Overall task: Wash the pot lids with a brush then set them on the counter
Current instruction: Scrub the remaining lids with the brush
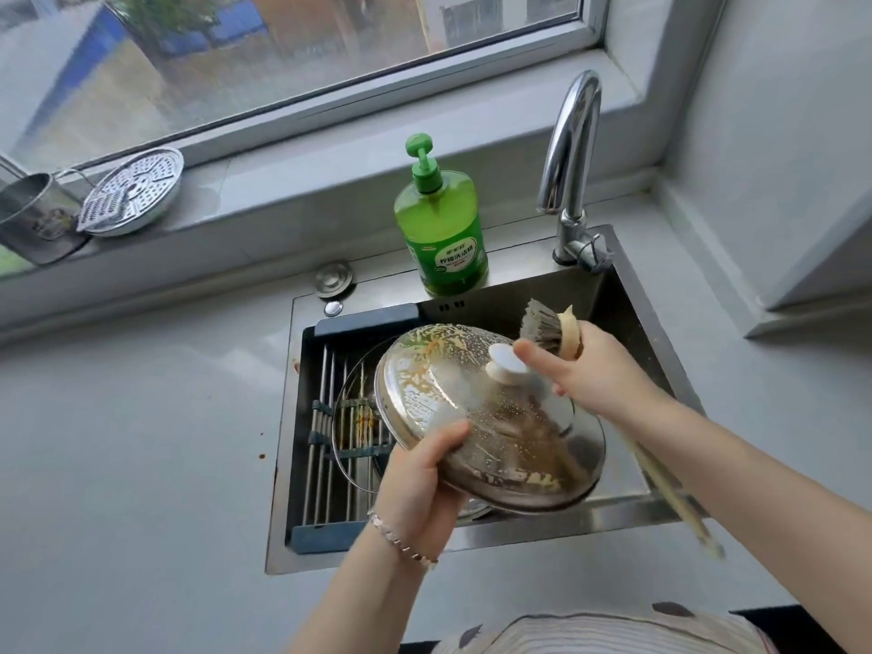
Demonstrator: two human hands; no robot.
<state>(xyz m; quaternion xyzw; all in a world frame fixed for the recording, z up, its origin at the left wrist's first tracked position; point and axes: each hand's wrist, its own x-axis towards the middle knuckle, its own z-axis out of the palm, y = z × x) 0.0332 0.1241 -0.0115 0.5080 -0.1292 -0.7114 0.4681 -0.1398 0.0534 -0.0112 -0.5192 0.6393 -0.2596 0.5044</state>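
A steel pot lid [490,417] with a white knob and yellowish food smears is tilted above the sink. My left hand [420,483] grips its near rim, thumb on top. My right hand [590,370] holds a long wooden-handled brush [549,328] near its head, the bristles just right of the knob and off the lid; the index finger points toward the knob. A second, glass lid [354,431] lies on the rack below, partly hidden by the steel lid.
The steel sink [627,313] holds a roll-up drying rack [325,446] on its left half. Green dish soap bottle [441,224] and faucet [568,162] stand behind it. A steamer plate [132,193] and metal cup [33,214] sit on the windowsill. Grey counter [141,441] lies left.
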